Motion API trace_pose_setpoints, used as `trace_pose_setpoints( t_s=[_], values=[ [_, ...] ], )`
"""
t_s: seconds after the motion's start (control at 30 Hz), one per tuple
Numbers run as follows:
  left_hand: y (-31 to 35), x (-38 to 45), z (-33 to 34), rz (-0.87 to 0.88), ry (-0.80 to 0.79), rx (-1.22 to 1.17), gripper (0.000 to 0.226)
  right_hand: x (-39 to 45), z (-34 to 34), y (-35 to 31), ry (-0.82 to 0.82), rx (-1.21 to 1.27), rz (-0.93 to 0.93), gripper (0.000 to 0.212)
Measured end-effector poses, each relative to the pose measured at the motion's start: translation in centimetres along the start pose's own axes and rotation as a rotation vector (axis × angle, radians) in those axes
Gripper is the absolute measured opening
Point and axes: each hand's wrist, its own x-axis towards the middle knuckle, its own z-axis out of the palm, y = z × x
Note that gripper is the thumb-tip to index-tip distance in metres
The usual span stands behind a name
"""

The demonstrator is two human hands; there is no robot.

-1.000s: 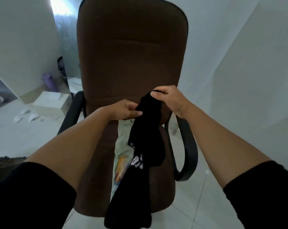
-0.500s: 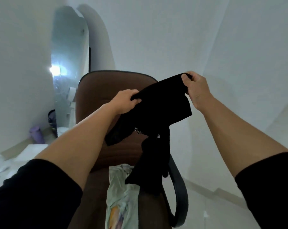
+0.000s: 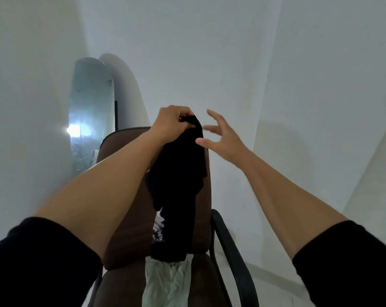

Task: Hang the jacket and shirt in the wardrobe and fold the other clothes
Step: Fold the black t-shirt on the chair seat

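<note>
Our left hand (image 3: 173,121) holds the black garment (image 3: 179,185) up in front of the chair (image 3: 130,229), fingers curled over and gripping a bunched top edge. Our right hand (image 3: 223,138) is spread wide with nothing in it, thumb just touching the cloth's right side. The garment hangs straight down as a narrow, twisted column, its lowest folds reaching the seat near the back edge, where a pale green garment (image 3: 165,282) lies crumpled toward the front edge.

We judge the cloth to be light, thin and entirely limp: it collapses under its own weight and shows no stiffness. There is a white print partly visible on its lower left. It should not slip much in a pinch, but it will sag and twist if held at one point only. We think the best hold is a second pinch along the same top edge, well apart from the first, so the fabric opens flat between our hands.
</note>
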Motion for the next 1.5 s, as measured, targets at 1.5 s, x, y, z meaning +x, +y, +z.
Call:
trace_pose_setpoints(
  t_s=[1.5],
  values=[
    [-5.4, -0.4, -7.5, -0.110, -0.073, 0.380, 0.010, 4.9, -3.6, 3.7, 0.264, -0.171, 0.215, 0.012]
  ],
)
